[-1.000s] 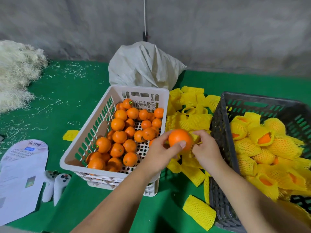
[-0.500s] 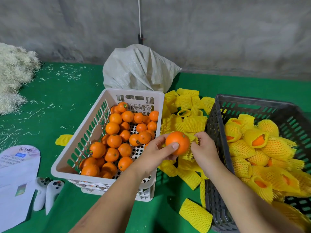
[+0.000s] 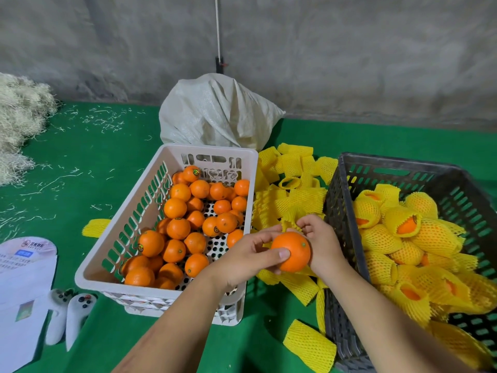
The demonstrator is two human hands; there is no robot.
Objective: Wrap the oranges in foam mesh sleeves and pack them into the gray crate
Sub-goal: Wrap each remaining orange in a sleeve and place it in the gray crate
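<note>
My left hand grips a bare orange between the two crates. Just to its right, my right hand pinches a yellow foam mesh sleeve that sticks up behind the orange. The white crate on the left holds several bare oranges. On the right, the gray crate holds several oranges wrapped in yellow sleeves. A pile of loose sleeves lies between the crates.
A white woven sack stands behind the white crate. Pale shredded straw is heaped at the far left. Paper sheets and two white controllers lie front left. More sleeves lie on the green cloth in front.
Both hands have come a little nearer to me with the orange. My right hand has lifted a sleeve out of the pile and holds it just behind the orange.
</note>
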